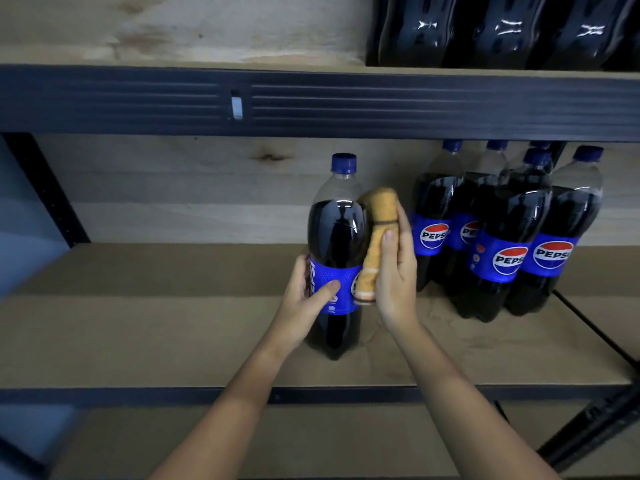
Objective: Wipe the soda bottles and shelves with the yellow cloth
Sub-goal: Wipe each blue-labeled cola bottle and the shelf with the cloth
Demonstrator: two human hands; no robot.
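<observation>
While the single soda bottle (337, 251) stands upright on the middle shelf (173, 327), apart from the rest, we steady it with the left hand (306, 296): thumb across the blue label, fingers curled round the far side, likely so it won't tip or spin under the wipe. The yellow cloth (375, 240) is bunched into a long wad and pressed against the bottle's right flank, from the shoulder down to the label. The right hand (398, 268) grips the cloth from the outside, thumb along its front, fingers wrapped behind. So the bottle sits between the two hands, the cloth between it and the right palm.

We judge this as mid-wipe on one bottle pulled out for access. Just to the right, near but not touching, is a cluster of bottles (502, 233), upright and packed tight. More dark bottles (502, 29) on the upper shelf (190, 29). A dark metal beam (311, 102) runs between the shelves. Whether the cluster has been wiped, we can't tell.
</observation>
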